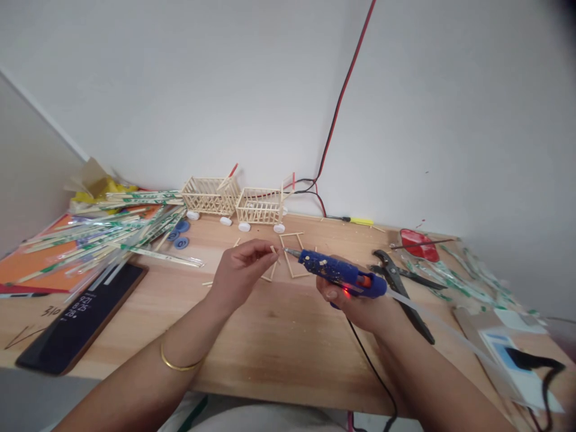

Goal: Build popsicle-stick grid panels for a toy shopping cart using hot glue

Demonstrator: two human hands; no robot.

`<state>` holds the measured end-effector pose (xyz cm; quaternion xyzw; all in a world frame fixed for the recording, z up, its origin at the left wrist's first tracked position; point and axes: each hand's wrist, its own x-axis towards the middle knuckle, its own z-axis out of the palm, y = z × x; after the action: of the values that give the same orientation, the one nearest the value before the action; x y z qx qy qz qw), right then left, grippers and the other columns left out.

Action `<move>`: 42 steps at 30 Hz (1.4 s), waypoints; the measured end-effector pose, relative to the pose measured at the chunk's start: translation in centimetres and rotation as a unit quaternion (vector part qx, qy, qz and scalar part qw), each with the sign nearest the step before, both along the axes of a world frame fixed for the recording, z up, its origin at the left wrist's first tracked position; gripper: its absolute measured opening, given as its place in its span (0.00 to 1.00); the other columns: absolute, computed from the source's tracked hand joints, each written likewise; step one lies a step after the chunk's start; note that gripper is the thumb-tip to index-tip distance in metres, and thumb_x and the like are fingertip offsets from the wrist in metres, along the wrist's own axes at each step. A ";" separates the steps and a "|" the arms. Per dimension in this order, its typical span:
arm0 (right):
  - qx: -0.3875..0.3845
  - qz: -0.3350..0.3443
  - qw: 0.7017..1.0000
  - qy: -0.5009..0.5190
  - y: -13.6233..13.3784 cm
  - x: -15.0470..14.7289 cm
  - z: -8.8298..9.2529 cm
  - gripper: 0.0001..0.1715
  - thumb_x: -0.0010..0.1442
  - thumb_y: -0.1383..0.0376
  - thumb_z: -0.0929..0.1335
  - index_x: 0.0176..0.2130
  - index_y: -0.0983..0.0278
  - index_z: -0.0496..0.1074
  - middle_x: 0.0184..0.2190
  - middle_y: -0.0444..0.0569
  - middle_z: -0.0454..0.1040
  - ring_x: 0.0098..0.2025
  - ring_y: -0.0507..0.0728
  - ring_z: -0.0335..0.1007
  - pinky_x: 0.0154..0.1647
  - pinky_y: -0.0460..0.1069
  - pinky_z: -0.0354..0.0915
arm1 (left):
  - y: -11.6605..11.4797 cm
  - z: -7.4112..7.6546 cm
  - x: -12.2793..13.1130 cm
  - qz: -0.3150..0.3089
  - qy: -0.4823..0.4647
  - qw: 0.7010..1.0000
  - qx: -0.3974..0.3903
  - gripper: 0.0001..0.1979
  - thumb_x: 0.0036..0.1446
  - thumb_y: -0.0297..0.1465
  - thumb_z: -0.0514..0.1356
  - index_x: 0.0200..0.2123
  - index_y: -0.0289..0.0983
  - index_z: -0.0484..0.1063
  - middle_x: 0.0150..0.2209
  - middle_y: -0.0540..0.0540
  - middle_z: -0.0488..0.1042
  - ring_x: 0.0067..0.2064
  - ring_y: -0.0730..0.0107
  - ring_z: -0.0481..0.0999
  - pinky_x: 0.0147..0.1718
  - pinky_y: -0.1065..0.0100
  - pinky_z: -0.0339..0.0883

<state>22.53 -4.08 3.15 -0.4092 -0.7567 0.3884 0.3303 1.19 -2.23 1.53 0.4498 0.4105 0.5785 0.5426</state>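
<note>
My right hand (344, 297) is wrapped round the handle of a blue hot glue gun (333, 268) with a small red light lit. The gun's nozzle points left, close to my left fingertips. Between thumb and forefinger, my left hand (243, 267) pinches a short wooden stick (273, 249). Under and behind the nozzle, a frame of thin sticks (288, 264) lies flat on the table. Further back stand two small carts made of sticks, a left cart (209, 197) and a right cart (260, 206), both on white wheels.
Wrapped chopsticks (121, 234) pile up on the left beside blue caps (181, 242) and a dark tablet (83, 318). To the right lie black pliers (400, 288), a red container (418, 245) and plastic wrappers (477, 282). The gun's black cord (371, 366) runs off the front edge.
</note>
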 end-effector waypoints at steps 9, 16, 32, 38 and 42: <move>-0.010 -0.019 0.997 -0.068 0.1 0.0 -0.1 0.13 0.53 0.56 0.67 0.27 0.63 0.64 0.23 0.43 0.65 0.25 0.50 0.60 0.25 0.46 0.56 | -0.7 0.7 0.2 0.037 0.087 0.993 0.072 0.07 0.42 0.21 0.67 0.25 0.39 0.79 0.29 0.47 0.75 0.35 0.68 0.69 0.38 0.72 0.61; -0.011 -0.015 0.997 -0.081 0.2 0.0 -0.4 0.13 0.54 0.56 0.68 0.28 0.63 0.65 0.25 0.43 0.66 0.26 0.50 0.61 0.26 0.46 0.57 | -0.6 0.3 -0.1 0.042 0.121 0.986 0.107 0.08 0.42 0.22 0.66 0.26 0.40 0.79 0.31 0.46 0.75 0.36 0.66 0.70 0.40 0.70 0.61; -0.010 -0.037 0.990 -0.134 0.1 0.0 0.2 0.16 0.53 0.55 0.68 0.26 0.62 0.61 0.21 0.41 0.64 0.23 0.50 0.59 0.24 0.45 0.52 | -0.5 0.3 -0.6 0.078 0.200 0.964 0.159 0.08 0.44 0.22 0.66 0.28 0.41 0.78 0.32 0.47 0.74 0.38 0.66 0.69 0.43 0.69 0.60; 0.063 -0.251 0.921 -0.291 2.5 2.0 -1.0 0.21 0.48 0.49 0.69 0.31 0.61 0.61 0.24 0.44 0.66 0.25 0.54 0.63 0.24 0.46 0.52 | -0.1 0.0 -0.8 0.064 0.193 0.971 0.126 0.03 0.45 0.26 0.65 0.26 0.37 0.74 0.27 0.51 0.72 0.31 0.73 0.69 0.35 0.71 0.61; 0.083 -0.279 0.884 -0.367 5.4 5.3 -3.6 0.18 0.48 0.55 0.69 0.33 0.63 0.61 0.31 0.50 0.68 0.31 0.57 0.65 0.27 0.48 0.55 | 0.5 -0.5 -0.8 0.006 0.036 0.999 -0.019 0.07 0.42 0.27 0.68 0.26 0.35 0.74 0.25 0.53 0.72 0.28 0.79 0.67 0.28 0.75 0.59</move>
<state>27.83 1.33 -0.42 -0.6875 -0.7081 0.0384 0.1563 0.38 -1.73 1.03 0.4579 0.4434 0.5573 0.5321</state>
